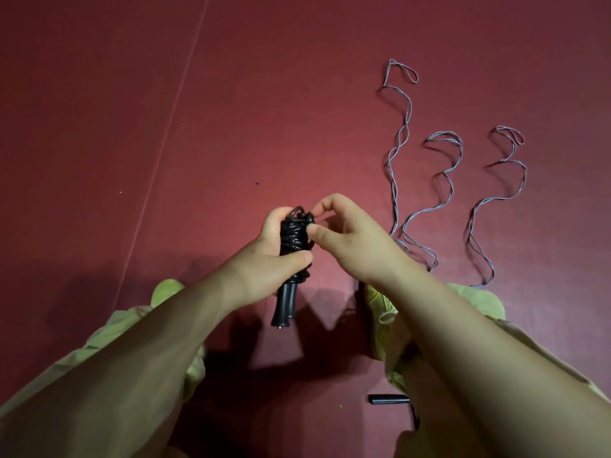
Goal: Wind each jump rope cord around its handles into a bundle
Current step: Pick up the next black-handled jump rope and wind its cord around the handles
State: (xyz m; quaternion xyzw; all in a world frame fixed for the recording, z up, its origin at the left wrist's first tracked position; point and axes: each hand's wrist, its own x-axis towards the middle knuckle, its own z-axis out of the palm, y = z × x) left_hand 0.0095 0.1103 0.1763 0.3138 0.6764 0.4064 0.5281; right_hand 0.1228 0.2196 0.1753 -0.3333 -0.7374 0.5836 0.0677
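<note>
My left hand (264,259) grips the black coiled jump-rope bundle (295,238); just beside it, my right hand (347,239) pinches its top loop.

Between the fingers (325,206) sat a glossy black cord bundle (294,238) on black handles (284,305). Beyond the fingertips, grey-lilac cords (443,180) snaked over a plain maroon floor (132,94). Below the wrists showed pale olive-green trousers (109,338).

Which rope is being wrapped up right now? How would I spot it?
Look at the middle of the dark red floor, where two hands meet. The left hand grips a black bundle. Unlike the grey cords lying loose on the right, it is tightly wound.
</note>
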